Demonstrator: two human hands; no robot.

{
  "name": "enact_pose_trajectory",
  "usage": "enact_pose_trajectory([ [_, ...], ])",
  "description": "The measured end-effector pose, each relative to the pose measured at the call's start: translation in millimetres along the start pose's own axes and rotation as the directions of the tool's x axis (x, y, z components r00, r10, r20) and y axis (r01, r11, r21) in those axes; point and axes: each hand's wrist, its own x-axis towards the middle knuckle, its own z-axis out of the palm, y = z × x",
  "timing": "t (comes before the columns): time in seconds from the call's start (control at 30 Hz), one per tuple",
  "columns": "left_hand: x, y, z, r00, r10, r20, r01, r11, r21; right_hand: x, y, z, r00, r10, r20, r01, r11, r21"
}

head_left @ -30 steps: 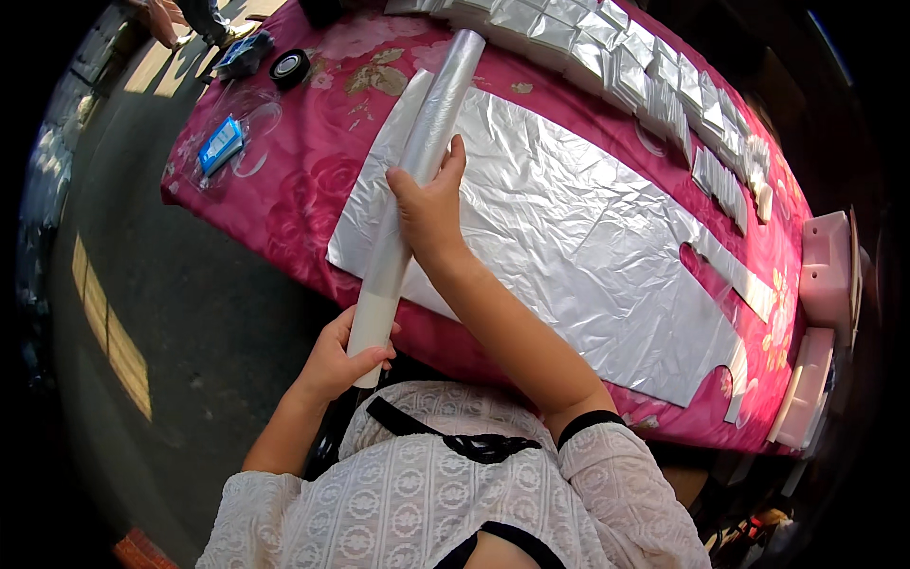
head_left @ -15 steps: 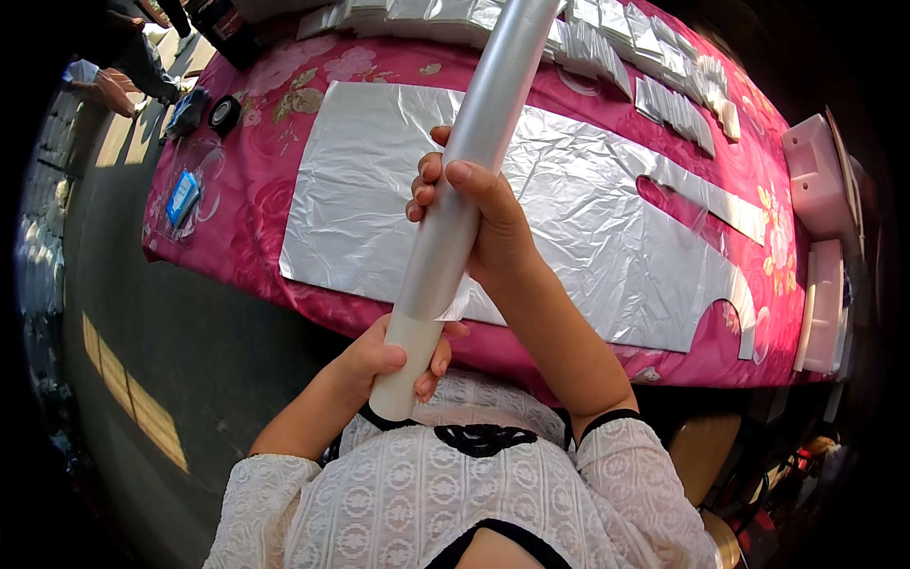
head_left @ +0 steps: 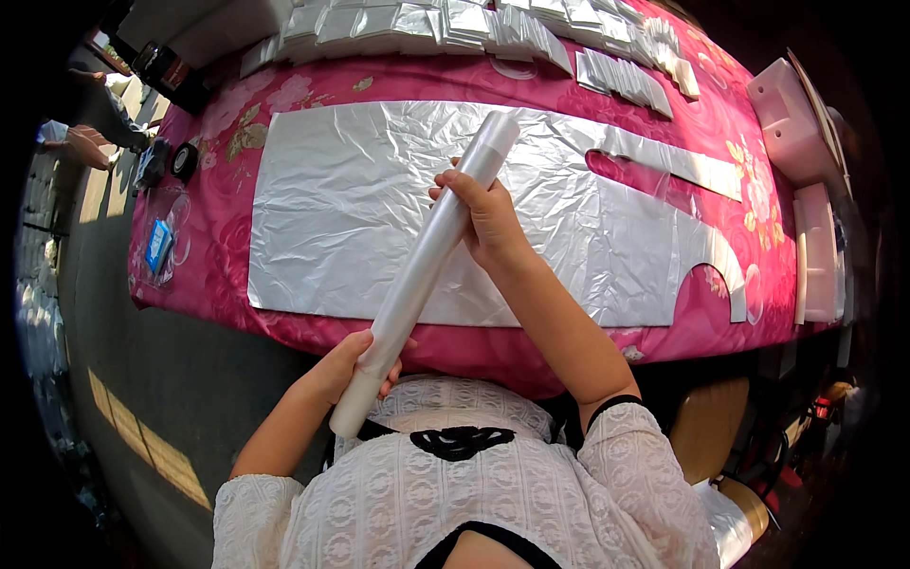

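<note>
A long roll of translucent plastic film [head_left: 425, 261] slants across my body, its lower end close to my waist. Around its lower part my left hand [head_left: 355, 365] is closed, near where the film gives way to a pale core. My right hand [head_left: 479, 209] grips the roll higher up, thumb on top. Beneath the roll, a large sheet of crinkled silvery plastic [head_left: 332, 190] lies spread on the table, with two strap-like strips and a curved cut-out at its right end.
Stacks of folded silvery packets [head_left: 408, 27] line the far side of the pink floral tablecloth [head_left: 213, 251]. At left lie a black tape roll [head_left: 184, 161] and a blue packet [head_left: 158, 245]. White foam boxes [head_left: 794, 128] stand at right, a chair [head_left: 709, 427] below them.
The roll's upper end has come down and nearer, so it now shows whole over the sheet. Both hands still hold it, and its lower end has shifted left.
</note>
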Motion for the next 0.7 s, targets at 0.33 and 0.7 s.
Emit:
enact_pose_trajectory([
  [0.33,-23,-42,-39,0.993,-0.038,0.112,0.036,0.999,0.013,36,-70,-78,1.0,0.002,-0.011,-0.008,0.744,-0.668],
  [0.7,-24,-39,-37,0.999,-0.006,0.043,0.0,0.991,0.137,27,-47,-58,0.935,0.249,0.252,0.054,0.602,-0.796],
])
